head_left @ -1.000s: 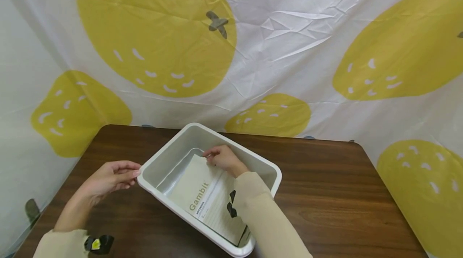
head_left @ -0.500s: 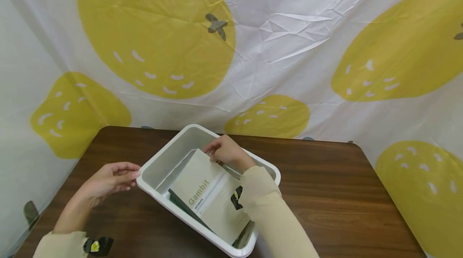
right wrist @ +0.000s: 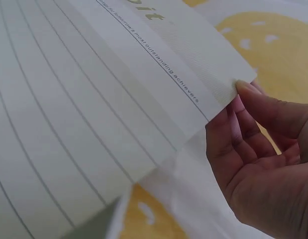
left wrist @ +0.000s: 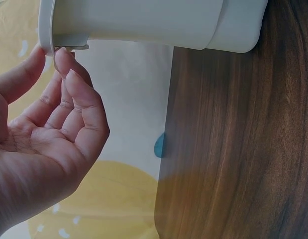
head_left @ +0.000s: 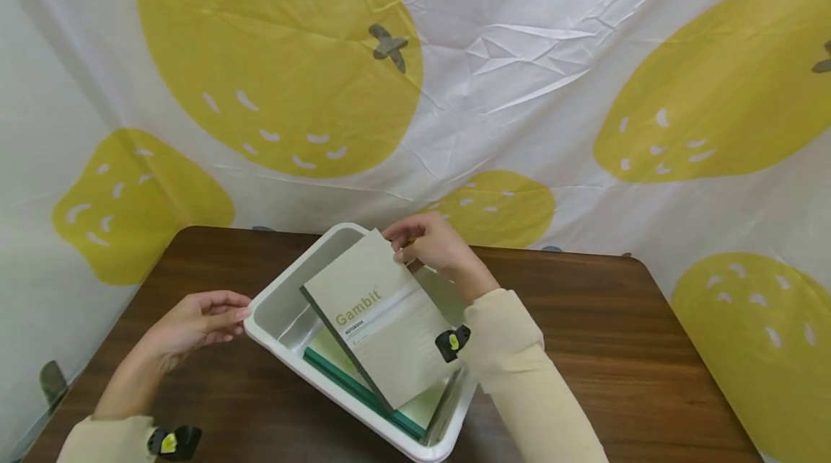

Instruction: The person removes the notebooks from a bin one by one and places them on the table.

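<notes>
A pale cream notebook (head_left: 383, 319) marked "Gambit" is tilted above the white plastic bin (head_left: 273, 337), its upper part reaching the far rim in the head view. My right hand (head_left: 441, 247) pinches its edge near the top right corner. In the right wrist view the thumb lies on the cover of the notebook (right wrist: 119, 89) and the fingers are behind it. My left hand (head_left: 201, 326) pinches the bin's left corner rim, thumb on one side and fingertips on the other, as the left wrist view shows. Under the notebook, a pale item with a green spine (head_left: 350, 381) lies in the bin.
The bin stands on a dark brown wooden table (head_left: 584, 347). Behind the table hangs a white cloth (head_left: 519, 88) printed with large yellow fruit. Black bands (head_left: 175, 441) are worn on the wrists over cream sleeves (head_left: 539, 369).
My right hand has lifted the notebook up from the bin's bottom and toward the far right, uncovering the green-spined item beneath. The left hand has stayed at the bin's corner.
</notes>
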### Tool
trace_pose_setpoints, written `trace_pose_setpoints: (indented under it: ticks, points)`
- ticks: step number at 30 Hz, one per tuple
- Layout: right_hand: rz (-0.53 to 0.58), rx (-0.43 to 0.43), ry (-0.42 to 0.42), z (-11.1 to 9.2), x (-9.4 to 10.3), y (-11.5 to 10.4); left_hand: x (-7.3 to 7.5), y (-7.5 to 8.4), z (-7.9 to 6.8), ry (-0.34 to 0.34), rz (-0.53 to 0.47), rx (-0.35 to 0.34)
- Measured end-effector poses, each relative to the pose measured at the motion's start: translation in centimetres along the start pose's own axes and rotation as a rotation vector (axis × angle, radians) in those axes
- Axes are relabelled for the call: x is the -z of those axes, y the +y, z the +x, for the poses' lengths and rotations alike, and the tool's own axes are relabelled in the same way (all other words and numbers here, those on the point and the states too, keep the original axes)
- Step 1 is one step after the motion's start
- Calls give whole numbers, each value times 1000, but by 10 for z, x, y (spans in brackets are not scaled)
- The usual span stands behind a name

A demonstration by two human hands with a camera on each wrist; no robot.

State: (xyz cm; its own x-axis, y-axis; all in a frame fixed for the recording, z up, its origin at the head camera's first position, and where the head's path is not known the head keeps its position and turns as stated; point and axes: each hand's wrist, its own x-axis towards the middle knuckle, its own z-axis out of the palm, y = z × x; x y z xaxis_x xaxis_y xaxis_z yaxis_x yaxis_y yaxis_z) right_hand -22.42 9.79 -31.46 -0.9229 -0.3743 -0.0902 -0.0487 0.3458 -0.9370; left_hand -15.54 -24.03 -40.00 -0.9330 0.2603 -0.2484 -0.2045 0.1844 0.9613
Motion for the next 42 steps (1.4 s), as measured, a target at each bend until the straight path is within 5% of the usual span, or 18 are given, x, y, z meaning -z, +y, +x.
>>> trace_pose_setpoints:
  ticks: [13,23,31,42]
  points:
    - [138,53,129,-27,47,-61,0,0,0,3,-5,2]
    - [203,120,270,-53,110,-98,0,-3,0,-12,-4,-8]
    - [184,128,391,-80,172,-64,1,-6,-1,-3,16,-15]
    - [166,13,457,-116,234,22,1,-7,-1,2,-5,4]
